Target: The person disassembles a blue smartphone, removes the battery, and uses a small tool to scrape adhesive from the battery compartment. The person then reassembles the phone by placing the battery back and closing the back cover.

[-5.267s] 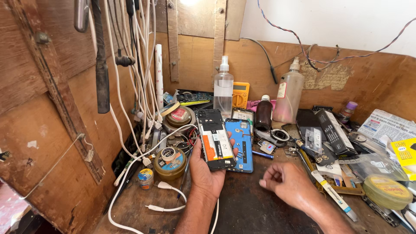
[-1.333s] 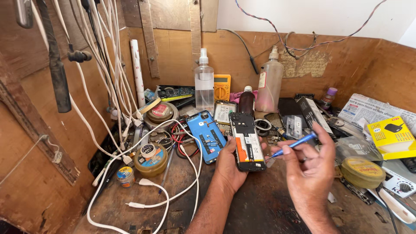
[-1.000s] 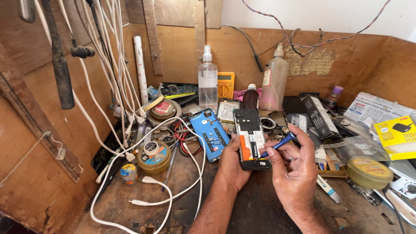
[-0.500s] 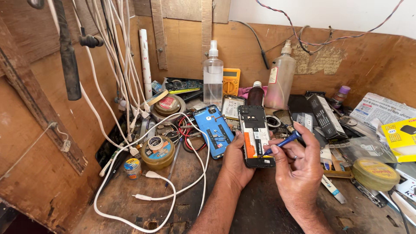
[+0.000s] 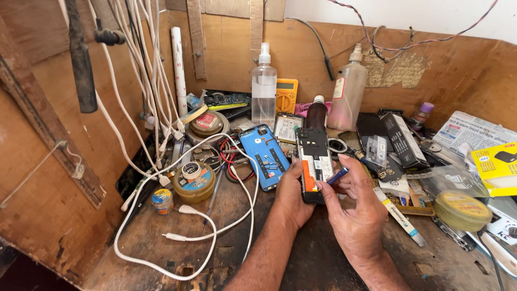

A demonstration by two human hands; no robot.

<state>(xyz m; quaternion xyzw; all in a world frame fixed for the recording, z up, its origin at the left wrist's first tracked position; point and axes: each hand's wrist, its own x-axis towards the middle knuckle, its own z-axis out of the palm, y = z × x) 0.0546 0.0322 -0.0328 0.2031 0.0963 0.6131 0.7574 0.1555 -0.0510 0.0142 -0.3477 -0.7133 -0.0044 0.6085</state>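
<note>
My left hand (image 5: 293, 194) grips an opened black phone (image 5: 313, 161) from below and holds it upright, its bare inner side with an orange and white panel facing me. My right hand (image 5: 358, 207) pinches a small blue-handled tool (image 5: 338, 175), its tip resting against the phone's right edge. Just left of the phone a blue phone back cover (image 5: 265, 156) lies flat on the wooden bench (image 5: 318, 264).
White cables (image 5: 161, 161) hang and loop over the bench's left side beside round tins (image 5: 193, 180). Two spray bottles (image 5: 264, 86), a yellow multimeter (image 5: 286, 95) and a dark bottle (image 5: 317, 113) stand at the back. Boxes, a yellow packet (image 5: 495, 164) and a tape roll (image 5: 462, 210) crowd the right.
Earlier my right hand rested as a fist with no tool. It then took up the blue tool and brought its tip to the phone, which my left hand shifted rightward.
</note>
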